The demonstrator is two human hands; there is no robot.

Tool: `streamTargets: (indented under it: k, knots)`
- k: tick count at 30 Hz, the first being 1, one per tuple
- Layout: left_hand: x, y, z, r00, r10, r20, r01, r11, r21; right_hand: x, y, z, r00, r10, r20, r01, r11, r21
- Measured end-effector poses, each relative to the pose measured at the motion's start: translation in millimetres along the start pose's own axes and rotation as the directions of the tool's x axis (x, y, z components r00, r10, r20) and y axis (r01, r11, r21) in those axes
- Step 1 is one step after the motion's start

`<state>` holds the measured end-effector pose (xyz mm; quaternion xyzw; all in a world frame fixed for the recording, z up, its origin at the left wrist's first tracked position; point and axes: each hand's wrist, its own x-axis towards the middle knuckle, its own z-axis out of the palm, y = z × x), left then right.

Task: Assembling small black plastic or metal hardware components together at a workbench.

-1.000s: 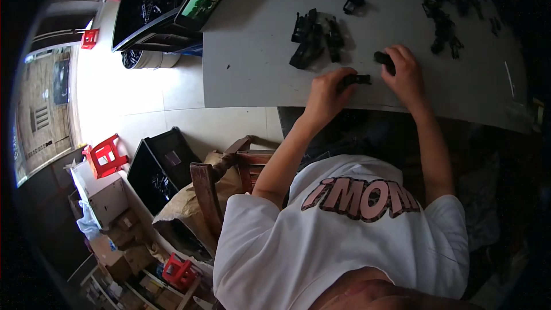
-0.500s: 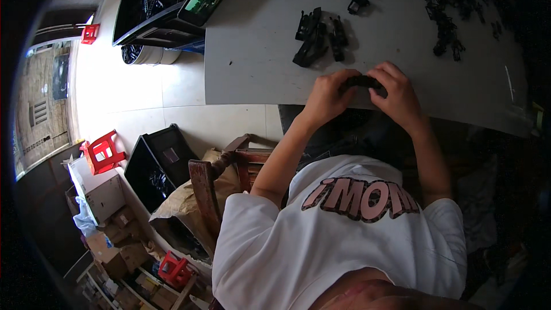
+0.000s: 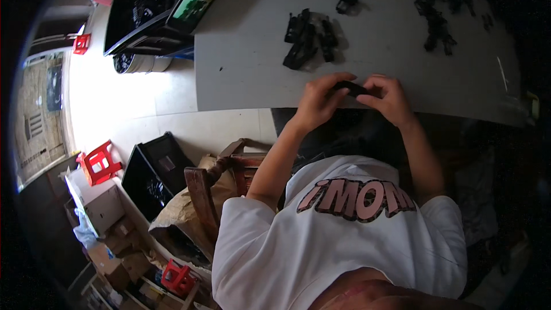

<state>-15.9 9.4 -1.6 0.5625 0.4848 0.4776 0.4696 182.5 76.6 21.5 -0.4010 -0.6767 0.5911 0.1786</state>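
Note:
Over the table's near edge, a slim black plastic part (image 3: 351, 88) is pinched between my two hands. My left hand (image 3: 319, 99) grips its left end with thumb and fingers. At the other end my right hand (image 3: 389, 99) closes on it, and the fingers hide much of that end. Just beyond my left hand lies a small group of similar black plastic parts (image 3: 302, 40). Two smaller black pieces (image 3: 346, 2) lie farther back on the grey table (image 3: 241, 74).
A loose heap of black pieces (image 3: 433, 23) spreads over the table's right side. At the far left, a screen showing a picture (image 3: 198, 0) leans by a large black bin (image 3: 135, 37). A wooden chair (image 3: 201, 195), a black crate (image 3: 143, 178) and a red stool (image 3: 99, 162) stand left of me.
The black part has tilted, its right end now lower, and my fingers have shifted on it. The whole view has moved slightly. The pieces on the table look unchanged.

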Motion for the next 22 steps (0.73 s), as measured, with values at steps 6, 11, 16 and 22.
streamTargets:
  k: [6, 11, 16, 22]
  knots:
    - [1, -5, 1, 0.980, 0.117, -0.158, -0.109, 0.992, 0.059, 58, -6, -30, 0.981, -0.149, -0.122, 0.124, 0.973, -0.193]
    - [3, 3, 5, 0.993, 0.073, -0.097, -0.058, 0.986, 0.155, 149, 11, -62, 0.776, -0.506, -0.376, 0.219, 0.776, -0.591]
    - [4, 3, 5, 0.998, -0.022, -0.052, 0.025, 0.997, 0.073, 151, 3, -52, 0.722, -0.599, -0.345, 0.257, 0.696, -0.670]
    - [0, -3, -3, 0.994, 0.093, -0.052, -0.087, 0.991, 0.106, 61, 20, -51, 0.754, -0.531, -0.387, 0.072, 0.653, -0.754]
